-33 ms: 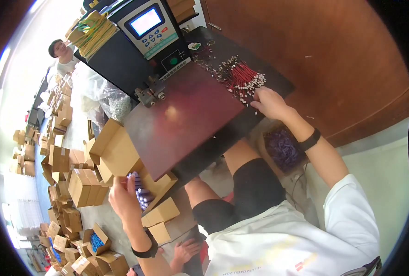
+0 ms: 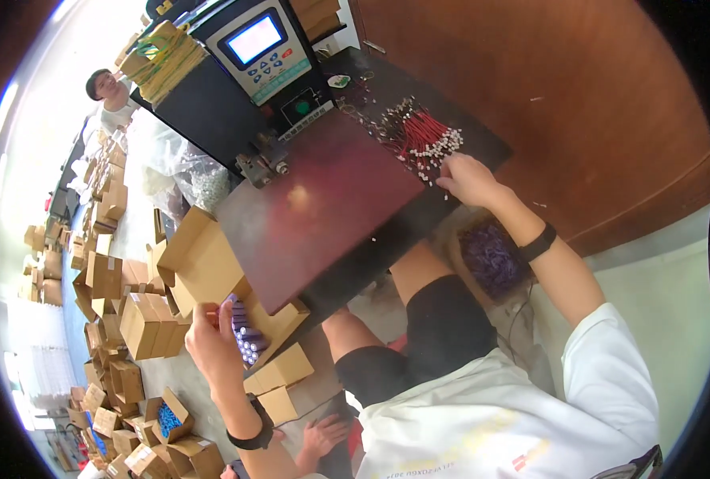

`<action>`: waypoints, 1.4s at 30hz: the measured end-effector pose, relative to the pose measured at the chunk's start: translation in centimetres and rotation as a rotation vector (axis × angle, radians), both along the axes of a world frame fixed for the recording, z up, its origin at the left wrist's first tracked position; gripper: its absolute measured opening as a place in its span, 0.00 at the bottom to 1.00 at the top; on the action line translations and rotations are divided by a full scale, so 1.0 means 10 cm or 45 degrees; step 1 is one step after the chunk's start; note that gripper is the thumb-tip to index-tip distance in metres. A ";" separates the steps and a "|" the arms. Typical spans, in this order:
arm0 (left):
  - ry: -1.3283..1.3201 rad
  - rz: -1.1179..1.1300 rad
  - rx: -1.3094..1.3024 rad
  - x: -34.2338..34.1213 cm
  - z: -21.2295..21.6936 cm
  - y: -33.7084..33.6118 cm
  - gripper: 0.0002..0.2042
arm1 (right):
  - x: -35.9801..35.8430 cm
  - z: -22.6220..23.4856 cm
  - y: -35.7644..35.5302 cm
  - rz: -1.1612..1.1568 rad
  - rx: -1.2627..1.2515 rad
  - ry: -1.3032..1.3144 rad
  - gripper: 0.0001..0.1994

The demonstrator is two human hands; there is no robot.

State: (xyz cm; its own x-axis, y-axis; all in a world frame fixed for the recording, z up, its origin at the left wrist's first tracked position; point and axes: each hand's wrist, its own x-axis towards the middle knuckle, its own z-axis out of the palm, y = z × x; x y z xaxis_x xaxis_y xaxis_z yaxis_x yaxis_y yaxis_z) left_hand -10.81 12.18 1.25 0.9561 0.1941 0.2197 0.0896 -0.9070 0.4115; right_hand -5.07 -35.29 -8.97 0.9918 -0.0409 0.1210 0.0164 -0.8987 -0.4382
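The right hand (image 2: 468, 179) rested on the dark red worktop (image 2: 323, 215), its fingers touching the near edge of a pile of red wires (image 2: 420, 137); whether its grip closed on any wire could not be told. The left hand (image 2: 211, 339) reached into an open cardboard box (image 2: 211, 263) beside the worktop, its grip closed loosely on purple tubes (image 2: 243, 331).

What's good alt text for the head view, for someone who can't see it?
Seated person at a dark red worktable: right hand on a pile of red wires, left hand at an open cardboard box holding purple cylinders. A control unit with a screen stands behind; cartons cover the floor at left.
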 end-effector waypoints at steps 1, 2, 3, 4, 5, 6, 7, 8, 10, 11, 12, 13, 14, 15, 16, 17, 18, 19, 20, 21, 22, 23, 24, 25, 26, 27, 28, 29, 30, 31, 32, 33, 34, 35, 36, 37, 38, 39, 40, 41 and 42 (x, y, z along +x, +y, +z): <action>-0.077 -0.094 -0.037 0.02 0.13 -0.08 0.09 | 0.03 0.01 0.00 0.006 -0.012 0.124 0.11; -0.106 -0.078 -0.030 0.05 0.18 -0.16 0.09 | 0.10 0.04 0.02 0.022 -0.025 0.233 0.11; -0.164 -0.198 -0.107 0.08 0.24 -0.25 0.08 | 0.09 0.05 0.04 0.018 -0.105 0.278 0.11; -0.247 -0.316 -0.174 0.10 0.33 -0.32 0.07 | 0.08 0.07 0.09 0.015 -0.183 0.295 0.10; -0.210 -0.341 -0.292 0.14 0.30 -0.39 0.06 | 0.07 0.07 0.11 0.055 -0.221 0.311 0.09; -0.180 -0.367 -0.417 0.22 0.19 -0.46 0.06 | 0.06 0.07 0.11 0.095 -0.270 0.321 0.08; -0.247 -0.453 -0.510 0.33 0.07 -0.53 0.07 | 0.04 0.07 0.09 0.118 -0.258 0.262 0.08; -0.292 -0.548 -0.604 0.39 -0.04 -0.61 0.07 | -0.03 0.05 0.07 0.135 -0.246 0.228 0.09; -0.412 -0.619 -0.526 0.50 -0.07 -0.83 0.08 | -0.08 0.06 0.07 0.066 -0.183 0.231 0.12; -0.395 -0.583 -0.558 0.51 -0.08 -0.90 0.08 | -0.10 0.08 0.13 0.078 -0.192 0.202 0.12; -0.373 -0.546 -0.591 0.51 -0.09 -0.95 0.08 | -0.13 0.09 0.18 0.026 -0.119 0.155 0.11; -0.378 -0.508 -0.698 0.53 -0.13 -0.99 0.08 | -0.14 0.13 0.20 -0.036 -0.045 0.116 0.11; -0.387 -0.509 -0.704 0.53 -0.15 -0.97 0.08 | -0.10 0.14 0.21 -0.037 -0.052 0.108 0.11; -0.337 -0.471 -0.792 0.52 -0.17 -0.96 0.08 | -0.06 0.12 0.24 -0.063 -0.009 0.220 0.11; -0.274 -0.437 -0.886 0.51 -0.19 -0.97 0.08 | -0.04 0.09 0.25 -0.099 0.030 0.342 0.11; -0.264 -0.443 -0.863 0.51 -0.20 -0.96 0.08 | -0.01 0.07 0.25 -0.068 -0.039 0.300 0.10; -0.242 -0.446 -0.878 0.52 -0.21 -0.98 0.08 | -0.02 0.05 0.22 -0.080 -0.048 0.320 0.10; -0.298 -0.471 -0.842 0.53 -0.18 -0.99 0.07 | 0.01 0.06 0.24 -0.065 -0.056 0.336 0.10; -0.345 -0.502 -0.814 0.55 -0.15 -1.02 0.07 | 0.02 0.07 0.22 -0.061 -0.067 0.359 0.10; -0.397 -0.513 -0.837 0.58 -0.14 -1.03 0.07 | 0.04 0.07 0.21 -0.005 -0.107 0.312 0.09; -0.356 -0.480 -0.830 0.58 -0.19 -1.02 0.06 | 0.04 0.08 0.21 0.001 -0.148 0.275 0.09; -0.370 -0.501 -0.772 0.61 -0.20 -0.96 0.07 | 0.11 0.09 0.21 0.009 -0.190 0.241 0.09; -0.322 -0.486 -0.842 0.61 -0.22 -0.90 0.07 | 0.14 0.19 0.24 0.100 -0.178 0.264 0.09; -0.341 -0.478 -0.895 0.67 -0.23 -0.91 0.07 | 0.24 0.27 0.18 0.137 -0.174 0.290 0.09; -0.315 -0.472 -0.893 0.66 -0.24 -0.94 0.08 | 0.24 0.33 0.10 0.202 -0.101 0.266 0.09; -0.290 -0.482 -0.877 0.69 -0.19 -0.96 0.08 | 0.29 0.18 -0.13 0.216 -0.111 0.162 0.10; -0.259 -0.475 -0.849 0.69 -0.21 -0.96 0.08 | 0.32 0.20 -0.20 0.194 -0.220 0.228 0.12; -0.247 -0.477 -0.856 0.68 -0.21 -0.98 0.08 | 0.35 0.23 -0.25 0.186 -0.203 0.317 0.12; -0.252 -0.478 -0.850 0.67 -0.20 -1.00 0.08 | 0.35 0.27 -0.29 0.179 -0.185 0.401 0.13; -0.258 -0.461 -0.832 0.67 -0.24 -0.96 0.09 | 0.30 0.41 -0.16 0.114 -0.122 0.507 0.13; -0.257 -0.462 -0.835 0.65 -0.24 -0.97 0.09 | 0.29 0.42 -0.18 0.112 -0.124 0.508 0.13; -0.245 -0.453 -0.853 0.64 -0.24 -0.97 0.09 | 0.29 0.45 -0.22 0.077 -0.142 0.483 0.13; -0.229 -0.441 -0.873 0.62 -0.25 -0.98 0.10 | 0.29 0.45 -0.27 0.043 -0.161 0.462 0.13; -0.226 -0.440 -0.876 0.61 -0.25 -0.99 0.10 | 0.29 0.46 -0.34 0.043 -0.164 0.465 0.13; -0.245 -0.450 -0.871 0.61 -0.24 -1.00 0.10 | 0.29 0.47 -0.43 0.032 -0.192 0.397 0.12; -0.261 -0.454 -0.862 0.61 -0.24 -1.00 0.10 | 0.29 0.50 -0.45 0.029 -0.218 0.332 0.12; -0.257 -0.449 -0.864 0.60 -0.24 -1.00 0.10 | 0.29 0.51 -0.45 0.025 -0.245 0.267 0.11; -0.274 -0.467 -0.844 0.59 -0.23 -1.02 0.09 | 0.27 0.55 -0.50 0.016 -0.169 0.239 0.11; -0.291 -0.481 -0.822 0.59 -0.22 -1.00 0.09 | 0.26 0.61 -0.48 0.024 -0.168 0.244 0.11; -0.288 -0.474 -0.821 0.60 -0.23 -0.99 0.09 | 0.27 0.66 -0.48 0.000 -0.166 0.223 0.13; -0.272 -0.475 -0.827 0.60 -0.23 -0.99 0.09 | 0.28 0.70 -0.48 -0.026 -0.164 0.202 0.14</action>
State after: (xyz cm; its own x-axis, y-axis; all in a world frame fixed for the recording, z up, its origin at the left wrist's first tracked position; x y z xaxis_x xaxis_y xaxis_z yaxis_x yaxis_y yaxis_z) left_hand -4.76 2.30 -1.06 0.9333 0.0208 0.3585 -0.3149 -0.4327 0.8448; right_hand -2.31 -40.10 -1.93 0.9980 -0.0552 -0.0310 -0.0621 -0.9470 -0.3153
